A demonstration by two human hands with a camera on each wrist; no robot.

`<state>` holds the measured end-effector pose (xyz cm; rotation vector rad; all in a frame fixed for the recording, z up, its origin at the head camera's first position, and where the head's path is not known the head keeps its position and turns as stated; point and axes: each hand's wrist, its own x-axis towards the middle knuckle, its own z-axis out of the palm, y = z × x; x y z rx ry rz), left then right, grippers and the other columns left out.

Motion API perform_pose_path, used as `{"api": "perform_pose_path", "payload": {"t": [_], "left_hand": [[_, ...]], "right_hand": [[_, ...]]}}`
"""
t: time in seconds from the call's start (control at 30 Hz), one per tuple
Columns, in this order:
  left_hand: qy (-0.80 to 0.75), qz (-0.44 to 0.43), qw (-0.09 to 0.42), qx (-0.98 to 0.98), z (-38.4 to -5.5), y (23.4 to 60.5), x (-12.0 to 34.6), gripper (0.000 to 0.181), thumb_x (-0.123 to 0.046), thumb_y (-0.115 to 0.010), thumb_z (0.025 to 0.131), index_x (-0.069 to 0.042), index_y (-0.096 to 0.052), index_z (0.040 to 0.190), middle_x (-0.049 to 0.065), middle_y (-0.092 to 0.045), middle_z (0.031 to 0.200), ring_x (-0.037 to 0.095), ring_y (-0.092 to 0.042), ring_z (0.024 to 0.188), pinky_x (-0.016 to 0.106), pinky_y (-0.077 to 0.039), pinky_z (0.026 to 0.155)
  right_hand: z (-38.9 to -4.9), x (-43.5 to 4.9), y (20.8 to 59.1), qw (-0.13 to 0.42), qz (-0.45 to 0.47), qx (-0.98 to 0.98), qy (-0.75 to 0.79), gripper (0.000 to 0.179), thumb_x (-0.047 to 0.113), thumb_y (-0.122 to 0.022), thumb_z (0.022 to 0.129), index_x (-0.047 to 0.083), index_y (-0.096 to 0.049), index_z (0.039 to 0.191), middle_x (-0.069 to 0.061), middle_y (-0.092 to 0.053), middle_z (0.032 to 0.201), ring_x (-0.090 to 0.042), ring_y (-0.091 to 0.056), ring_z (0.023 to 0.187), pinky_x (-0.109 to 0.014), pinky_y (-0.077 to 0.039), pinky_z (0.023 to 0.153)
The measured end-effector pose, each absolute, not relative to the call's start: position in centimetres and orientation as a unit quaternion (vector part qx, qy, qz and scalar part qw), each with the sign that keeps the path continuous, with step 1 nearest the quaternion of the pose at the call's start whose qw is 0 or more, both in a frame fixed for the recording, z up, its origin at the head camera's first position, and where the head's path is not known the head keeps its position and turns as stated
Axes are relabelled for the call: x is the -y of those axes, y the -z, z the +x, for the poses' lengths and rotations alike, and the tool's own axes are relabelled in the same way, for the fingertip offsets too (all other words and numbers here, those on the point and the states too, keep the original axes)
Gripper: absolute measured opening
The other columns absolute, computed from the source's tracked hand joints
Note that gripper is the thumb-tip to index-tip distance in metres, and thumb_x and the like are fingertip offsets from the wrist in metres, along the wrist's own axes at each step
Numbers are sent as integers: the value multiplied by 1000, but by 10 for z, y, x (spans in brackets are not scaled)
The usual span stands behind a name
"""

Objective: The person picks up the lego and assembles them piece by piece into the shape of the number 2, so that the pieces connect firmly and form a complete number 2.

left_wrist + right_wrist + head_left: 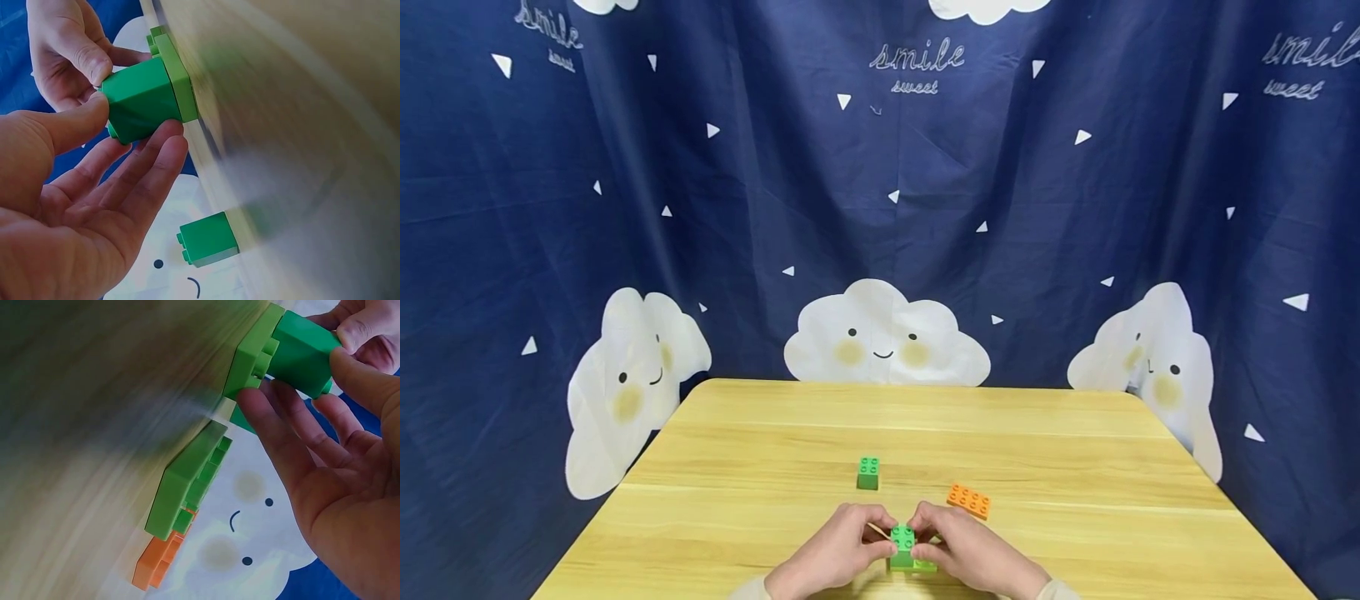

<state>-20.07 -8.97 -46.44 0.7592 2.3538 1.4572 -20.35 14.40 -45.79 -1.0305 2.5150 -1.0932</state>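
A dark green building block stands on one end of a flat lime-green block at the table's near side. Its studs face up. My left hand grips the dark green block from the left, thumb near me and fingers on its far side. From the right, my right hand holds the same block with thumb and fingertips. In the right wrist view, one right fingertip touches the lime-green block beneath. That lower block's bare studs show beside the dark green one. Whether the two blocks are fully pressed together I cannot tell.
Farther back on the wooden table stands another dark green block. An orange flat block lies beyond my right hand. A second lime-green flat block shows near it in the right wrist view. A blue curtain hangs behind.
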Motion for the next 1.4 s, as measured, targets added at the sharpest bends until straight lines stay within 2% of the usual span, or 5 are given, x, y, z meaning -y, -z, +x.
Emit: {"api": "perform_pose_path", "payload": {"t": [0.8, 1.17, 1.3, 1.4], "left_hand": [[-507, 261, 139, -810, -202, 467, 91, 14, -7, -73, 94, -5, -73, 108, 2, -75, 106, 10, -73, 88, 26, -61, 77], [-497, 261, 143, -815, -202, 466, 91, 13, -8, -72, 95, -7, -72, 108, 1, -74, 105, 8, -73, 87, 26, -61, 76], [-491, 264, 137, -819, -202, 466, 90, 13, -9, -72, 96, -7, -72, 108, 0, -74, 104, 7, -72, 86, 24, -61, 75], [-484, 264, 133, -824, -202, 466, 90, 14, -10, -72, 95, -7, -72, 109, 0, -73, 105, 7, -72, 86, 22, -60, 74]], "right_hand": [[-204, -146, 459, 77, -371, -858, 346, 8, 22, -66, 100, 19, -63, 107, 12, -71, 107, 2, -65, 97, -19, -57, 82], [-206, -148, 459, 84, -376, -849, 361, 10, 26, -66, 101, 20, -62, 107, 13, -70, 104, 3, -64, 94, -20, -57, 81], [-207, -152, 458, 88, -368, -851, 365, 15, 29, -66, 101, 20, -62, 113, 11, -70, 106, 0, -66, 96, -23, -57, 82], [-208, -155, 456, 92, -347, -860, 362, 26, 35, -64, 101, 18, -61, 121, 10, -69, 106, -2, -66, 97, -25, -57, 82]]}}
